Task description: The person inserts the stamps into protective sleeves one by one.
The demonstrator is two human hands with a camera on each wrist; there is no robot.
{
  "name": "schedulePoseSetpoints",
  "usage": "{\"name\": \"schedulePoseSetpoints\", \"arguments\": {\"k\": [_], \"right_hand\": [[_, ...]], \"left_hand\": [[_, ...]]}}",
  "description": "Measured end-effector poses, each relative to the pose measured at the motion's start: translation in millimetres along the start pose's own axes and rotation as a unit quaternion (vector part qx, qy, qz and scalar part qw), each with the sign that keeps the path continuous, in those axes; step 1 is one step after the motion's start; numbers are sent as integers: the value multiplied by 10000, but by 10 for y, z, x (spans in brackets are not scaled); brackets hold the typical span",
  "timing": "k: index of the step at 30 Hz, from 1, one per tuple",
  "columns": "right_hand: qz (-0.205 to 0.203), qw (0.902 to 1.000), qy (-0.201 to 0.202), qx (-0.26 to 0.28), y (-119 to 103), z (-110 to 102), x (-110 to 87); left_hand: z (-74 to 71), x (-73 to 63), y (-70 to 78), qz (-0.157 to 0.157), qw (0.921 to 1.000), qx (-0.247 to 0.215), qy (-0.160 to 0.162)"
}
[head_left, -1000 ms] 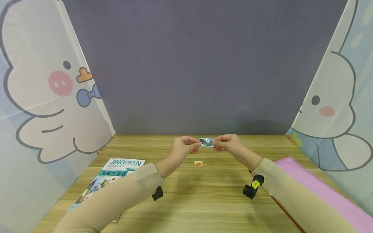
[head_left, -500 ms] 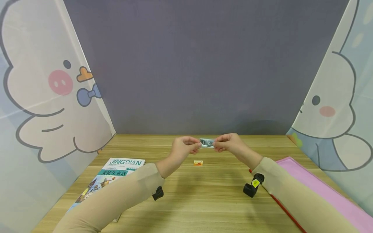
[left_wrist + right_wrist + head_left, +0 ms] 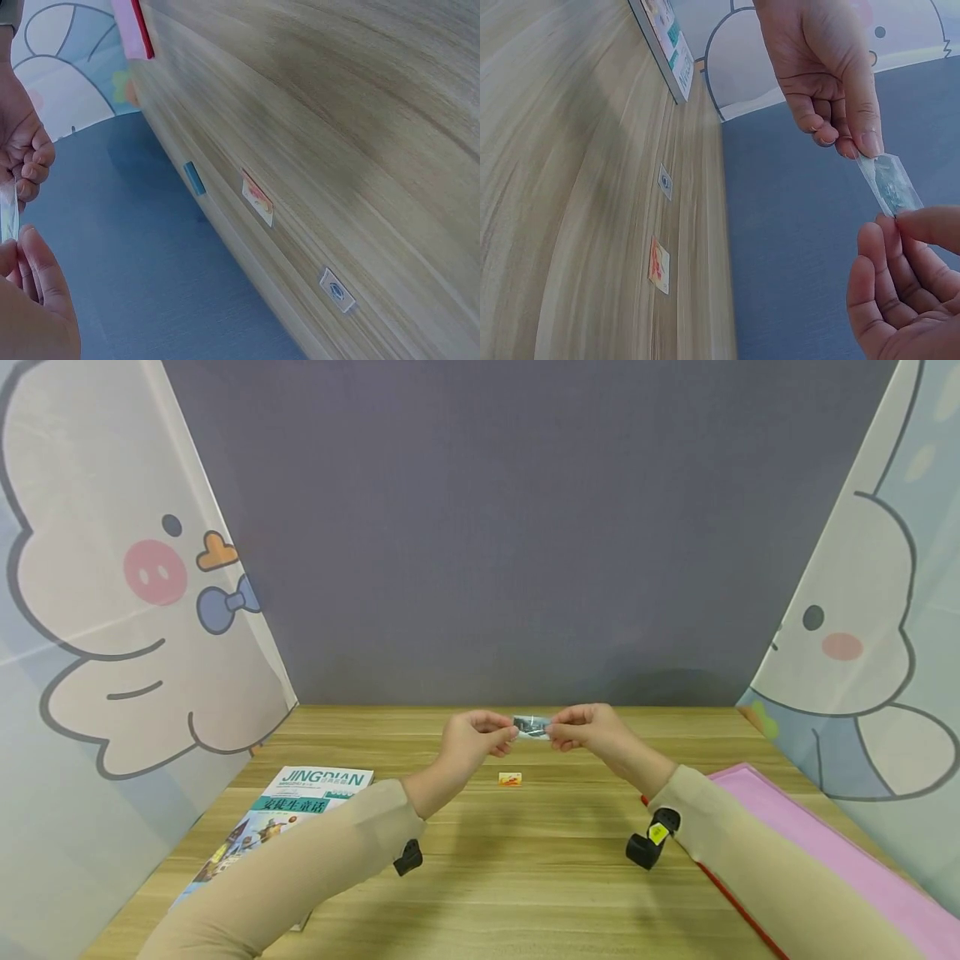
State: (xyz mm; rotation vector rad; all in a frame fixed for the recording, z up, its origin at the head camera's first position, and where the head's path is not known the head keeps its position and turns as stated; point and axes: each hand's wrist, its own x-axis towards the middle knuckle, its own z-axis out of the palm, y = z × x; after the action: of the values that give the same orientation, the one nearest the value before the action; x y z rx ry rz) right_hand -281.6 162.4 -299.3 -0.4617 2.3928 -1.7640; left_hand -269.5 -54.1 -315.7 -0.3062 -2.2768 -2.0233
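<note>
A small, glossy, grey-blue picture card (image 3: 532, 727) with a clear plastic surface is held up above the far part of the table. My left hand (image 3: 474, 742) pinches one end between thumb and fingers. At the other end, my right hand (image 3: 592, 733) does the same. Seen from the right wrist, the card (image 3: 892, 184) spans the gap between the left hand (image 3: 825, 71) and the right hand (image 3: 911, 292). From the left wrist it appears almost edge-on. An orange-and-yellow card (image 3: 510, 779) lies flat on the table below the hands.
A small white card with a blue mark (image 3: 337, 291) and a teal piece (image 3: 194, 178) lie near the table's far edge. To the left is a book (image 3: 292, 814); to the right, a pink board with a red edge (image 3: 795, 827). A grey panel (image 3: 517, 535) stands behind.
The held card tilts slightly and the glare on it shifts. Both hands stay almost in the same place, keeping their pinch.
</note>
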Motion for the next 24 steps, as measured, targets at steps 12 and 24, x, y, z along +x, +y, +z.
{"name": "schedulePoseSetpoints", "arguments": {"k": [12, 24], "right_hand": [[-258, 9996, 64, -21, 30, -19, -14], [-295, 9985, 432, -143, 167, -86, -39]], "left_hand": [[39, 7, -19, -132, 9999, -98, 42], [170, 74, -109, 41, 9996, 137, -226]]}}
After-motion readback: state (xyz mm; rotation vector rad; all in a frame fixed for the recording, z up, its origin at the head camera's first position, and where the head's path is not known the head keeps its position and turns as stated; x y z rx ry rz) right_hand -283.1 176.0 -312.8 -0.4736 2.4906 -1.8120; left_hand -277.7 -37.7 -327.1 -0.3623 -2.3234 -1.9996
